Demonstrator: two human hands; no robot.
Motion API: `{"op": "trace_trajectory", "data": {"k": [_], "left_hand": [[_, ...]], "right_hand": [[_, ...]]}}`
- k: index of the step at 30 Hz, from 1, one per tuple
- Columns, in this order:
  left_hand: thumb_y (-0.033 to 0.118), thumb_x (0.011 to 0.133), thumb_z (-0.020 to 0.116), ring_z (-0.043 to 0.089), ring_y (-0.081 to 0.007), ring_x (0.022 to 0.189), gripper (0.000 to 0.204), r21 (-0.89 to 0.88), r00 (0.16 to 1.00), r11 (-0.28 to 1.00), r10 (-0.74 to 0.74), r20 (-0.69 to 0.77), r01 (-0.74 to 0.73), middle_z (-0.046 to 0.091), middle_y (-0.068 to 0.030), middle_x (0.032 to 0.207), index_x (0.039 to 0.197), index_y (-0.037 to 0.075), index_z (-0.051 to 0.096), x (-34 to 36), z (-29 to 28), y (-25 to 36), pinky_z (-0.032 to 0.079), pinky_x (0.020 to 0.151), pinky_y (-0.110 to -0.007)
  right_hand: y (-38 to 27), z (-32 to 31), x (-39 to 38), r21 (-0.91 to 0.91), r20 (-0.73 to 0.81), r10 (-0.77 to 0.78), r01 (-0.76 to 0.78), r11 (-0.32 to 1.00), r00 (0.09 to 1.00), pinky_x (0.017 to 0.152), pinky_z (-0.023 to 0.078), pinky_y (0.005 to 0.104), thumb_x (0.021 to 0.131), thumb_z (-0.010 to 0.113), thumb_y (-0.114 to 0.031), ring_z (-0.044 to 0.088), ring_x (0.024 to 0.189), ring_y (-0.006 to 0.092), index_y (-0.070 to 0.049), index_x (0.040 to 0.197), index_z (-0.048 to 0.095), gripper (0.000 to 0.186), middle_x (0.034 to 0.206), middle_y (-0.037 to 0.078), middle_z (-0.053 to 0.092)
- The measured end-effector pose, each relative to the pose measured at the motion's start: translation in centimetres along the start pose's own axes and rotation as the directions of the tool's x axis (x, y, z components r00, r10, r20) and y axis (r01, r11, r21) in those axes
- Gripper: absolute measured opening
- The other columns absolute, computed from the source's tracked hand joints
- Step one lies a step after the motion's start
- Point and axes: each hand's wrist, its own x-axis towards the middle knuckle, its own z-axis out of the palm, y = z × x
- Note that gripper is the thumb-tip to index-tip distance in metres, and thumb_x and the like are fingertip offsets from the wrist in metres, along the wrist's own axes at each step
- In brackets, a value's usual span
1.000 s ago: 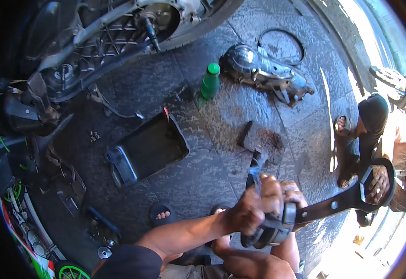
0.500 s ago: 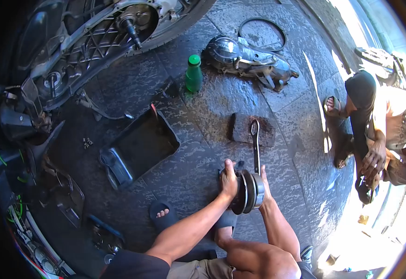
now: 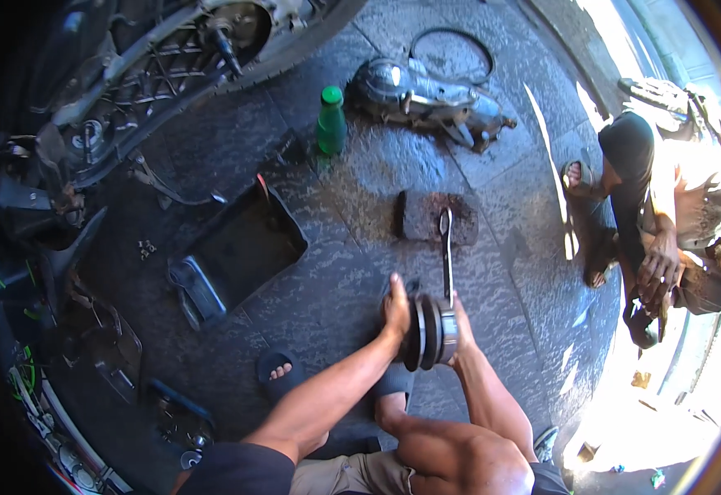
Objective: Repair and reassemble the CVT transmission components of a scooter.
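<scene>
My left hand [image 3: 394,316] grips the left side of a round, dark metal pulley assembly [image 3: 427,332] with stacked discs, thumb raised along it. My right hand [image 3: 461,338] holds its other side, partly hidden behind the silver rim. A long ring spanner [image 3: 447,264] runs away from the assembly, its ring end over a rusty, stained dark block [image 3: 418,216] on the tiled floor. Whether the spanner is fixed to the assembly is hidden.
A co-worker [image 3: 707,190] crouches right. A green bottle [image 3: 330,124], metal engine cover [image 3: 418,99] and belt [image 3: 486,58] lie beyond the block. A black tray [image 3: 241,243] is left; a wheel and dismantled scooter [image 3: 171,74] fill the upper left, loose parts [image 3: 146,247] nearby.
A second ago a long wrench stuck out rightward from my grip toward the co-worker; now the long tool points away onto the block. My hands turned the assembly upright on edge, and the view shifted.
</scene>
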Motion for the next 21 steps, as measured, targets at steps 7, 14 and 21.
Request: {"op": "trace_trajectory", "data": {"k": [7,14,21], "left_hand": [[0.064,0.102,0.028,0.060,-0.0168,0.087,0.073,-0.112,0.951,0.949,-0.303,-0.062,0.295,0.066,-0.0065,0.093,0.094,0.001,0.064,1.1,-0.3,-4.5,0.048,0.077,-0.036],[0.053,0.105,0.028,0.055,-0.0253,0.067,0.064,0.090,0.532,0.554,0.723,0.441,-0.828,0.051,-0.0133,0.074,0.083,0.000,0.055,-0.9,0.4,2.5,0.041,0.062,-0.038],[0.043,0.106,0.033,0.051,-0.0239,0.062,0.058,0.097,0.567,0.601,0.670,0.479,-0.793,0.047,-0.0132,0.069,0.076,-0.002,0.054,0.2,1.1,4.2,0.039,0.060,-0.036]], "right_hand": [[0.4,-2.2,1.6,0.127,0.340,0.033,-0.080,0.989,0.940,0.082,0.061,0.0442,0.094,0.027,-0.076,0.072,0.093,0.0332,0.001,0.127,0.060,0.089,0.112,0.020,0.069],[-1.1,-1.6,1.6,0.215,0.283,-0.028,-0.035,0.976,0.959,0.068,0.061,0.0364,0.093,0.040,-0.075,0.069,0.072,0.0226,-0.004,0.105,0.068,0.077,0.088,0.011,0.071],[-1.4,-1.1,0.5,0.198,0.307,-0.053,-0.010,0.980,0.950,0.071,0.060,0.0379,0.094,0.032,-0.076,0.069,0.076,0.0232,-0.005,0.110,0.065,0.080,0.090,0.012,0.071]]}}
